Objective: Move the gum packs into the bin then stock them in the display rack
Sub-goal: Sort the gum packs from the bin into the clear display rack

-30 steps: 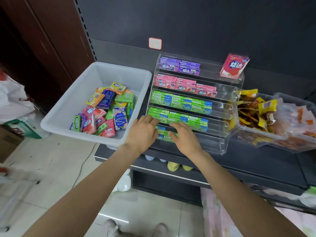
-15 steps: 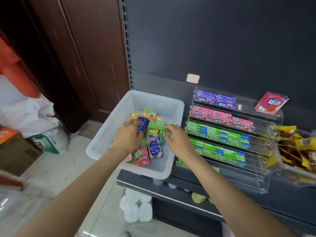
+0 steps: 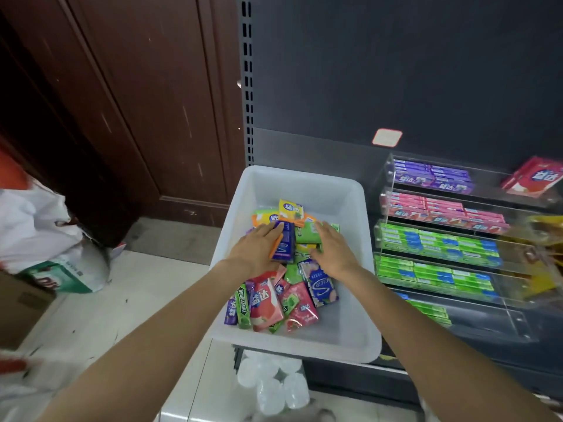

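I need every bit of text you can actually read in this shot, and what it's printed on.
"DOUBLEMINT": green pack standing on edge at the bin's near left.
"DOUBLEMINT", inverted: green pack between the hands.
"益达": red-pink pack in the bin.
"益达": yellow pack at the pile's far end.
"益达": red box on top of the display rack.
"益达": purple packs on the top tier.
Green tiers, blue pack, floor bag: too blurred.

Both bare forearms reach forward and converge, wrists close together. The left hand [image 3: 257, 248] lies palm down, fingers extended and slightly spread, with their tips blurred. The right hand [image 3: 333, 249] is also palm down, its fingers straight and pointing forward, thumb tucked inward toward the left hand.
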`<state>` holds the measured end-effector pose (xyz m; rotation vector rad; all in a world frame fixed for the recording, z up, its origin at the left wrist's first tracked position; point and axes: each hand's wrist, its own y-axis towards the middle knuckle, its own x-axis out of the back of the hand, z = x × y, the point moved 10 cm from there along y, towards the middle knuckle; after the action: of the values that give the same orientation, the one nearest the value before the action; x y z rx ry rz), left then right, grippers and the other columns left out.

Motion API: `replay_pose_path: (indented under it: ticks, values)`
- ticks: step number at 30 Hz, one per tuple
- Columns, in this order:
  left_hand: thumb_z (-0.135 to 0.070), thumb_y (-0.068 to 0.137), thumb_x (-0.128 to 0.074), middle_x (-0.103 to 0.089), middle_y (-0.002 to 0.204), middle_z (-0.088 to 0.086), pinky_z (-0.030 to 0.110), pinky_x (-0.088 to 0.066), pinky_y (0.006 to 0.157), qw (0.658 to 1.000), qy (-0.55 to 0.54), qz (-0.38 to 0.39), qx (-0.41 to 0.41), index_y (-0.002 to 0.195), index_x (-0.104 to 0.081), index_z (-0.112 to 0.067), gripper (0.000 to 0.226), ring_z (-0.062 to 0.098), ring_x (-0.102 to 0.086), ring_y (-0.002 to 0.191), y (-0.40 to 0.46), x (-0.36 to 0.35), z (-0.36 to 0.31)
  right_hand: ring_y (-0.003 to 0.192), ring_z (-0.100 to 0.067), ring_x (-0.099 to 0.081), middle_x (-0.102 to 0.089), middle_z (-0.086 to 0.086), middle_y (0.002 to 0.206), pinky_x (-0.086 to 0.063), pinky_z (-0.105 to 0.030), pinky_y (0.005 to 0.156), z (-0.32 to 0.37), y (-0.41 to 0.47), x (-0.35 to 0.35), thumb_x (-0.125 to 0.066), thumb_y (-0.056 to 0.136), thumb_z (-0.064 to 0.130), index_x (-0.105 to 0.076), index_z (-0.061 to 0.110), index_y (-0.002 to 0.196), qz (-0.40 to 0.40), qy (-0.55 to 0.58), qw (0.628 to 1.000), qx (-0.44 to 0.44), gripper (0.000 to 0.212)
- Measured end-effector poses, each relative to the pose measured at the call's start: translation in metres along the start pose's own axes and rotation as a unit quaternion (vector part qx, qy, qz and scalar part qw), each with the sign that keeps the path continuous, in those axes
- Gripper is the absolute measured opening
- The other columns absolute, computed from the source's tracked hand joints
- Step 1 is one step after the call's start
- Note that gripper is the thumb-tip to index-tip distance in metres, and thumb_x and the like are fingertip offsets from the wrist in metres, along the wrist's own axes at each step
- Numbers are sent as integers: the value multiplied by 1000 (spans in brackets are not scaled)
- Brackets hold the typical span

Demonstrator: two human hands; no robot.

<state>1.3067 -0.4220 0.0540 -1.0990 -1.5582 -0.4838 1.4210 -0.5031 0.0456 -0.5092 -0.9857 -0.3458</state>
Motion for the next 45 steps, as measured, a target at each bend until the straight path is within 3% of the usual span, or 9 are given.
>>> replay_pose_path:
  ticks: [4,9,15,20,23,27,31,35,45]
  values:
    - [-40,83,-66,-9,158,-1,36,-19,117,1000,12,-4,-6,151,-3,-18,95,21,-12,145,9,-4,6,145,-23,-11,-9,-6,158,-14,-34,117,-7,16,-6,-51,94,10,-10,16,150,10,-28,999,-17,69]
    - [-40,84,-65,-8,158,-1,38,-17,118,1000,-2,4,-8,151,-2,-18,94,21,-10,145,15,-8,8,123,-25,-46,-47,-11,134,-36,-30,104,-10,29,3,-61,86,0,-41,14,141,-51,-43,997,-29,61]
    - [-39,84,-65,-8,159,-2,35,-18,118,1000,-14,5,-8,151,-3,-19,93,20,-10,145,16,-9,10,115,-23,-50,-52,-7,126,-43,-35,99,-4,25,9,-57,86,-3,-52,13,133,-82,-118,990,-9,50]
    - [-41,84,-65,-12,158,-1,36,-22,116,1000,-11,5,-5,150,-7,-19,91,21,-15,144,15,-4,8,98,-27,-60,-60,-8,111,-51,-35,82,5,24,20,-55,86,-1,-62,14,116,-72,-173,982,-8,34]
    - [-38,86,-63,-28,152,2,35,-31,109,998,-46,-38,1,146,-26,-17,74,23,-30,136,13,6,4,89,-31,-62,-67,-11,99,-45,-33,69,7,10,41,-51,91,12,-61,12,107,-85,-136,987,-14,18]
    - [-22,88,-61,-49,131,4,33,-39,97,992,-72,-94,-42,128,-52,-16,41,24,-46,121,17,18,-14,78,-27,-64,-68,-8,83,-51,-34,68,5,-20,81,-52,94,27,-58,17,109,-183,-29,983,-3,19]
    - [-29,89,-60,-43,140,-3,36,-31,106,994,21,-24,-100,133,-49,-24,46,21,-33,131,32,2,-35,68,-16,-60,-68,-6,81,-47,-27,66,-23,-32,97,-62,89,18,-66,10,99,-213,167,962,-32,13]
    - [-39,92,-50,-40,141,-10,37,-24,106,982,132,4,-138,133,-50,-31,41,20,-25,133,40,-8,-47,68,-19,-62,-67,-8,79,-53,-39,69,-45,-36,101,-63,88,13,-62,15,87,-212,297,929,-68,3]
    - [-33,92,-51,-53,128,-11,37,-20,105,979,116,40,-164,125,-57,-34,34,19,-25,131,35,-15,-55,75,-18,-65,-69,-8,83,-54,-31,70,-38,-40,92,-61,89,11,-63,11,89,-192,325,925,-47,2]
